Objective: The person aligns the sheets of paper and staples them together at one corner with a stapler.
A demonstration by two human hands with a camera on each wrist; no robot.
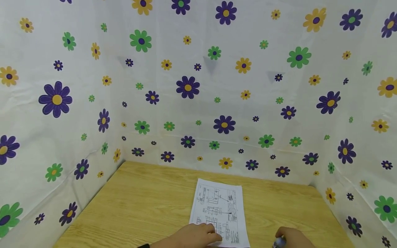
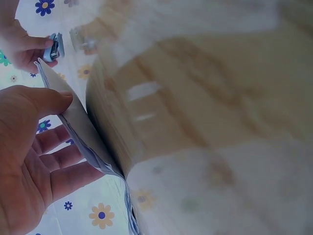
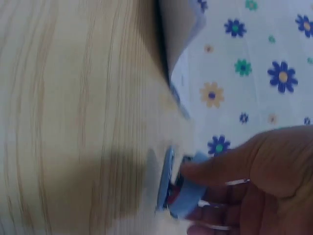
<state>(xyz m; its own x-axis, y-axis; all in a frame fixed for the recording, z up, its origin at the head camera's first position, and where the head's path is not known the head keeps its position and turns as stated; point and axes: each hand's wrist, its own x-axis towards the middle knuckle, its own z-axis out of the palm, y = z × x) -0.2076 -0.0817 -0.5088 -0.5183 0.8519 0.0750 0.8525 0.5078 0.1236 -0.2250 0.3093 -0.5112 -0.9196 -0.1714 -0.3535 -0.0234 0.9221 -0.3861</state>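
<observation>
A stack of printed sheets [image 1: 237,206] with technical drawings lies on the wooden table in the head view. My left hand [image 1: 190,236] is at its near edge; in the left wrist view the thumb rests on top of the sheets [image 2: 80,117] and the fingers curl beneath, pinching the slightly lifted edge. To the right of the paper, my right hand [image 1: 294,237] grips a small light-blue stapler [image 3: 190,196]. In the right wrist view, the stapler's two arms stand apart, its mouth facing the table and away from the palm. A gap separates stapler and paper.
The wooden table [image 1: 139,199] is enclosed at the back and both sides by white cloth [image 1: 167,106] printed with purple, green and yellow flowers. Bare wood extends left of the sheets and to their right.
</observation>
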